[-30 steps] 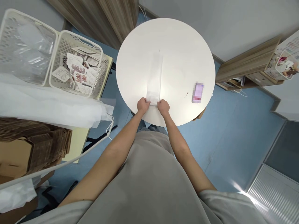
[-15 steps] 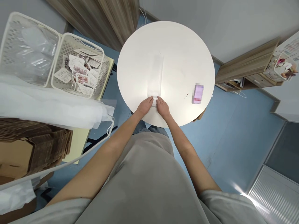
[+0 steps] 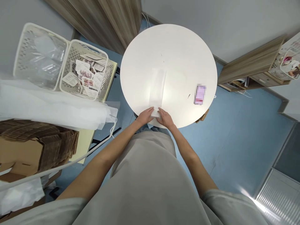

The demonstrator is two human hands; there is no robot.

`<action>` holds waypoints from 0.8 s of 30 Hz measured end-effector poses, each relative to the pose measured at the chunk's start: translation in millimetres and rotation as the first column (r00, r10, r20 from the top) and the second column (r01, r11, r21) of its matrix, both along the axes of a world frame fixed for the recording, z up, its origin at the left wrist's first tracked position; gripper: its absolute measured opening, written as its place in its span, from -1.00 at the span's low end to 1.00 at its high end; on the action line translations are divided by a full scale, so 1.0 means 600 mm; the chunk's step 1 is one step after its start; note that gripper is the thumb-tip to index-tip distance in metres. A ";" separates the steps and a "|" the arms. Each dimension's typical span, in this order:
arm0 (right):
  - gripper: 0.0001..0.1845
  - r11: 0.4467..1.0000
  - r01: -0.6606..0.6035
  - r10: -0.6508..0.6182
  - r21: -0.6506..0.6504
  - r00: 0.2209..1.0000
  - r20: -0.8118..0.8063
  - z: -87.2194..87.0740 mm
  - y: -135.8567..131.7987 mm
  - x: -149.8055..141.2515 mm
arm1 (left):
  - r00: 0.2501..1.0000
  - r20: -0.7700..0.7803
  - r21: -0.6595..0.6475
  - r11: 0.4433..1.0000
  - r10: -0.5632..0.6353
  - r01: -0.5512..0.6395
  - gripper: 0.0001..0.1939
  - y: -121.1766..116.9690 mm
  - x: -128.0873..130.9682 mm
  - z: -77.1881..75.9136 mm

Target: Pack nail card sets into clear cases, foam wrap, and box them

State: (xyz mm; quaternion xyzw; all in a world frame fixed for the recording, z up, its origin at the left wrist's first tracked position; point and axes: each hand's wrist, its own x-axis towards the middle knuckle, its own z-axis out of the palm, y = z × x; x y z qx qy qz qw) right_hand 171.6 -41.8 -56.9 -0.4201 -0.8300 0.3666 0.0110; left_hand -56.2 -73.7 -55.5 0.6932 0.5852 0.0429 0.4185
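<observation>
A long strip of translucent plastic wrap [image 3: 157, 86] lies on the round white table [image 3: 182, 47], with its near end close to the table's front edge. That near end looks folded or thicker, perhaps around something; what is inside cannot be made out. My left hand [image 3: 144, 116] grips the left side of this end, thumb and fingers pressed to it. On the right side my right hand [image 3: 166, 118] does the same, its fingers bent over the edge. The two hands are a small gap apart, with whitish plastic showing between them.
On the table's right lies a pixelated purple item [image 3: 200, 94]. To my left stand a white basket of carded items [image 3: 84, 75], a basket of clear plastic packs [image 3: 44, 59], a large white roll [image 3: 53, 104] and stacked flattened cardboard boxes [image 3: 56, 147].
Both hands have drawn nearer to my body, and the plastic strip has slid with them toward the table's front edge. The view has shifted slightly.
</observation>
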 end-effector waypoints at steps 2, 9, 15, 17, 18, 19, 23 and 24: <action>-0.46 0.999 0.028 -0.029 -0.018 0.999 -0.021 0.002 -0.005 0.006 | 0.999 0.013 -0.021 0.999 0.045 -0.045 -0.28 -0.004 -0.001 -0.001; -0.50 0.956 0.262 -0.258 -0.134 0.965 0.046 0.007 0.042 -0.015 | 0.929 -0.039 -0.116 0.922 0.367 -0.369 -0.59 0.051 -0.006 -0.001; -0.67 0.878 0.466 -0.445 -0.112 0.879 0.172 0.000 0.086 -0.055 | 0.870 -0.188 -0.152 0.862 0.456 -0.484 -0.68 0.089 0.003 -0.007; -0.67 0.847 0.521 -0.489 -0.100 0.840 0.235 0.000 0.095 -0.066 | 0.847 -0.218 -0.167 0.836 0.486 -0.523 -0.75 0.094 0.012 -0.007; -0.63 0.840 0.535 -0.501 -0.086 0.827 0.257 0.001 0.100 -0.070 | 0.831 -0.230 -0.163 0.821 0.507 -0.547 -0.78 0.095 0.016 -0.007; -0.58 0.843 0.534 -0.501 -0.064 0.823 0.267 0.002 0.104 -0.074 | 0.814 -0.239 -0.140 0.810 0.530 -0.569 -0.77 0.097 0.019 -0.006; -0.41 0.941 0.336 -0.336 0.033 0.923 0.189 0.005 0.122 -0.080 | 0.873 -0.183 0.062 0.892 0.452 -0.449 -0.50 0.107 0.026 -0.010; -0.40 0.965 0.259 -0.262 0.042 0.952 0.161 0.003 0.126 -0.080 | 0.917 -0.148 0.090 0.928 0.371 -0.361 -0.49 0.110 0.027 -0.013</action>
